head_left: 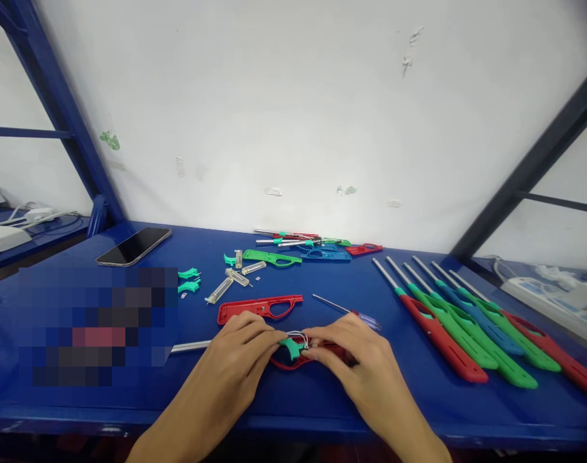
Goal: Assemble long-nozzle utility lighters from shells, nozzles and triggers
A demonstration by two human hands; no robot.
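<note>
A utility lighter's red handle half point(286, 364) lies under both hands near the table's front edge, its metal tube point(191, 346) sticking out to the left. Inside it sits a teal trigger point(292, 349), with thin white wires point(299, 333) looping above it. My left hand point(240, 347) is closed, its fingertips gripping the trigger's left side. Thumb and forefinger of my right hand point(363, 350) pinch at the wires just right of the trigger; the exact contact is partly hidden. Behind my hands rests the matching red handle half point(240, 310).
A screwdriver point(368, 319) lies beyond my right hand. Several assembled lighters point(467, 334) line the right side. Clear fuel tanks point(220, 290), teal triggers point(189, 285), a green handle half point(272, 258) and other lighter parts lie behind. A phone point(135, 247) is back left.
</note>
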